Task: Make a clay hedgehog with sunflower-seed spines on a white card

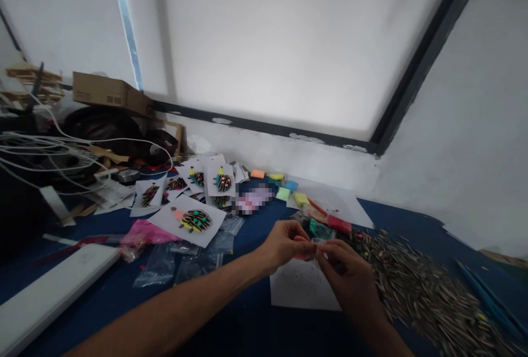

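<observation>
My left hand (287,244) is closed on an orange-red piece of what looks like modelling clay (303,257), with clear plastic about it. Fingertips of my right hand (350,272) pinch the clear plastic wrapper (318,241) at its right end, close against the left fingers. Below both hands lies a white sheet of paper (307,288) with faint marks. Just beyond them are a green clay packet (320,229) and a red packet (339,224). A large heap of striped sunflower seeds (424,285) spreads beside my right hand.
Seed-and-clay hedgehog cards (198,219) lie at left, near clear zip bags (154,266) and a pink packet (148,232). A long white box (61,285) occupies the front left. Cables (53,150) tangle behind. More clay packets (283,194) sit toward the wall.
</observation>
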`<action>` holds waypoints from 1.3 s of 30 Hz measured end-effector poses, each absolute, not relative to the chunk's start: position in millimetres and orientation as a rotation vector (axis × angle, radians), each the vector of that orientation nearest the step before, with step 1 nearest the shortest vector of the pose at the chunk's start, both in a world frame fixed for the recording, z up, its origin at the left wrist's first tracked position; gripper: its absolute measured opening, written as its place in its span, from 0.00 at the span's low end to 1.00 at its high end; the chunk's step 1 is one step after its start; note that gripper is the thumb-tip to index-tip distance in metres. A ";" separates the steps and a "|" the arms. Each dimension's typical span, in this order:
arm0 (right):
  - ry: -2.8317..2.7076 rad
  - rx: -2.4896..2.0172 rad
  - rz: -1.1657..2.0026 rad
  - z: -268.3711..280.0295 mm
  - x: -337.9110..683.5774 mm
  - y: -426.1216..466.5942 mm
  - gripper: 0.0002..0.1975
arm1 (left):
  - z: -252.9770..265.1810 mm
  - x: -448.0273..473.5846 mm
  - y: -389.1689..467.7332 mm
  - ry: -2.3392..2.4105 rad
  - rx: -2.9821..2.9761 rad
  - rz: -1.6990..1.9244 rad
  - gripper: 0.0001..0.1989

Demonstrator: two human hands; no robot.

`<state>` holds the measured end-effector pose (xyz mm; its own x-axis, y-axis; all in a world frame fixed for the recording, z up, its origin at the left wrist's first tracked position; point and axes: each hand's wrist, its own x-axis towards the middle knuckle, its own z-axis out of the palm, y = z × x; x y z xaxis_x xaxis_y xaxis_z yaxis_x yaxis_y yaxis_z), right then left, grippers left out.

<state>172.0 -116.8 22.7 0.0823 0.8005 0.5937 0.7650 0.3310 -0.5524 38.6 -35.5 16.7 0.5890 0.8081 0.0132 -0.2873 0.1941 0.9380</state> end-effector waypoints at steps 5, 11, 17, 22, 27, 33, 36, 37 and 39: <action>-1.635 -1.422 0.012 26.8 169.2 -119.1 0.11 | 21.7 39.8 -39.8 0.574 1.229 0.900 0.18; -1.613 -1.439 -0.046 25.6 169.0 -118.4 0.04 | 18.9 42.6 -44.3 0.612 1.324 0.935 0.10; -1.603 -1.416 -0.048 21.8 169.4 -118.4 0.07 | 15.9 44.5 -39.8 0.597 1.363 0.930 0.09; -1.450 -1.444 0.020 32.4 177.7 -118.5 0.08 | 19.7 36.4 -25.3 0.756 1.238 0.870 0.10; -1.319 -1.488 0.363 38.2 182.6 -114.9 0.14 | 18.9 26.3 -1.6 0.805 1.358 0.917 0.10; -1.334 -1.522 0.534 30.1 178.2 -113.7 0.14 | -3.0 21.5 26.7 1.019 1.506 1.021 0.12; -1.363 -1.548 0.565 27.7 178.2 -114.2 0.11 | -13.4 22.7 31.3 1.053 1.591 1.012 0.16; -1.373 -1.560 0.565 27.6 178.8 -114.2 0.10 | -15.6 23.7 31.4 1.056 1.620 1.004 0.17; -1.385 -1.587 0.541 27.9 180.6 -113.9 0.08 | -17.1 25.3 30.1 1.059 1.677 0.992 0.19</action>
